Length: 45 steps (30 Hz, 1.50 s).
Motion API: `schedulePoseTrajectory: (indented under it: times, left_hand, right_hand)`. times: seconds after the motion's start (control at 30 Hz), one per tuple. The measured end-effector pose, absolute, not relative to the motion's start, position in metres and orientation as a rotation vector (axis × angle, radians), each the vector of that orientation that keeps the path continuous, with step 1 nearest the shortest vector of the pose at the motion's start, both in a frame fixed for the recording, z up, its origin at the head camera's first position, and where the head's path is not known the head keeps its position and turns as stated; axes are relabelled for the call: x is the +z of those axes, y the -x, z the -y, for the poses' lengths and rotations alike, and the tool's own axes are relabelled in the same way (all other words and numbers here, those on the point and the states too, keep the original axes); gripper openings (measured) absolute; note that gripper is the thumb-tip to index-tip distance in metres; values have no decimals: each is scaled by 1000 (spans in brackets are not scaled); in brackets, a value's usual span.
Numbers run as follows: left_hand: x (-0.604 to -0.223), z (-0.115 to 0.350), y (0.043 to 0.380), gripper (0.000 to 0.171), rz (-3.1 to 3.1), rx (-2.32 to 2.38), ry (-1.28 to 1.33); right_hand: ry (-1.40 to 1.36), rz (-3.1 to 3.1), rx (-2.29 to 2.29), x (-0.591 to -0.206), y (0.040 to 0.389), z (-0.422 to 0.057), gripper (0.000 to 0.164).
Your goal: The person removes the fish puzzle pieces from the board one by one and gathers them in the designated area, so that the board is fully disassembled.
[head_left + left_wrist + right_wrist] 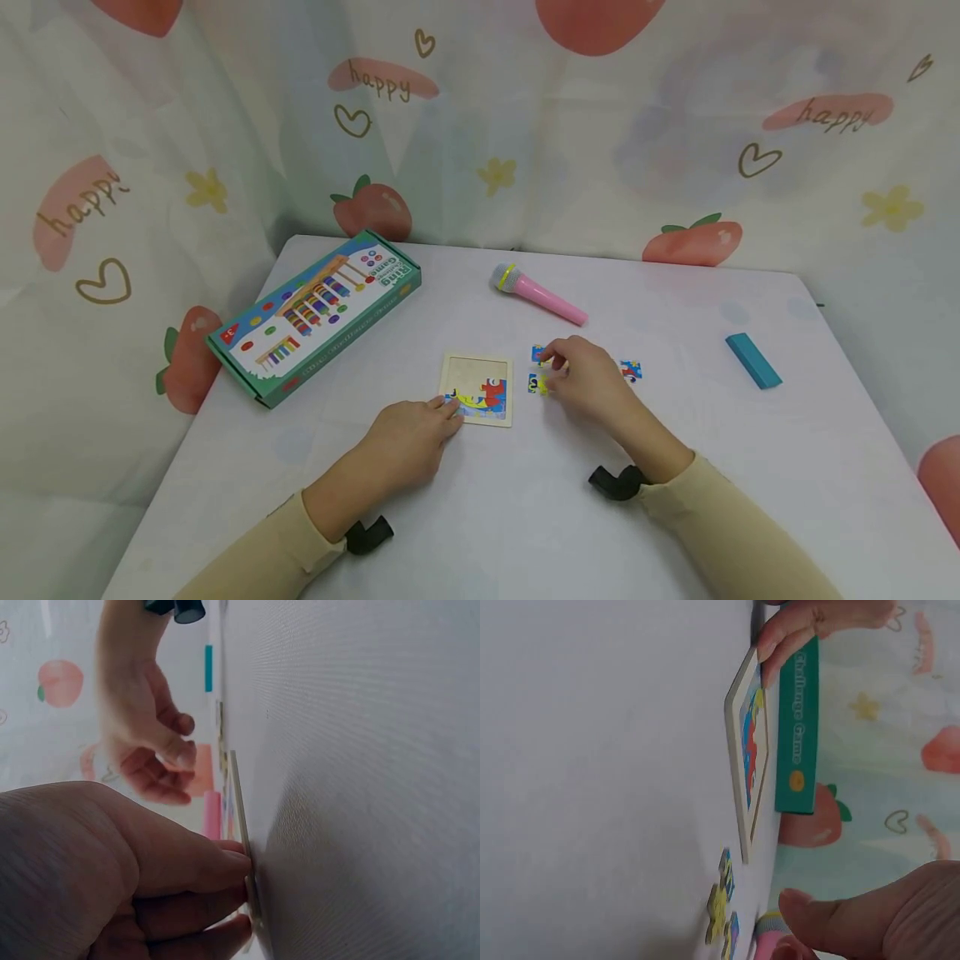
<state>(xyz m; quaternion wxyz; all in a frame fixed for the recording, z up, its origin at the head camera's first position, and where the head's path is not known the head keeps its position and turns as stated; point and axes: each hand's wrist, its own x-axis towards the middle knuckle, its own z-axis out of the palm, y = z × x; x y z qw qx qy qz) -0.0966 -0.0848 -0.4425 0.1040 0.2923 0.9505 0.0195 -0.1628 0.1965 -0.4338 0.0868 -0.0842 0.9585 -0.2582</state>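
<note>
A square wooden puzzle board (512, 392), its lower part filled with yellow, red and blue pieces, lies mid-table. My left hand (411, 440) holds its lower left corner, thumb and fingertips on the frame. In the left wrist view, the thumb (217, 866) meets the board's thin edge. To the board's right, my right hand (588, 379) is above loose jigsaw pieces (533, 383), thumb and fingers apart with nothing between them. The right wrist view shows a yellow piece (716, 911) among others on the table, below that hand's thumb (840, 919). The hand partly covers the pieces in the head view.
A green game box (318, 312) lies slanted at the back left. Behind the pieces is a pink toy microphone (547, 298). One more jigsaw piece (632, 370) lies right of the right hand, and a teal block (753, 361) is farther right. A printed curtain surrounds the table.
</note>
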Motion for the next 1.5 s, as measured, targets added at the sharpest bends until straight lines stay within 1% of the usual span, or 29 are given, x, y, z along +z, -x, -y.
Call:
schedulePoseTrajectory:
  times: [0.17, 0.27, 0.53, 0.7, 1.1, 1.27, 1.4, 1.5]
  left_hand:
    - [-443, 83, 97, 39, -2785, 58, -835]
    - [-443, 83, 99, 40, -2782, 55, -834]
    - [-445, 84, 99, 40, -2790, 28, -854]
    - [-445, 83, 99, 39, -2794, 29, -849]
    - [-448, 84, 99, 39, -2811, 22, -866]
    - [-446, 81, 99, 38, -2813, 15, -862]
    - [-439, 75, 97, 32, -2838, -17, -891]
    - [-434, 71, 96, 24, -2870, -60, -988]
  right_hand:
    - [357, -2743, -809, -441, 168, -169, 39]
    - [405, -2712, -799, -447, 171, -156, 41]
    - [416, -2716, -738, -453, 168, -135, 34]
    - [399, -2721, -720, -451, 166, -131, 31]
    - [429, -2729, -786, -454, 162, -131, 36]
    - [446, -2742, -800, -454, 160, -131, 36]
    - [439, -2731, -814, -454, 159, -131, 37]
    - [441, -2729, -820, -455, 159, -131, 37]
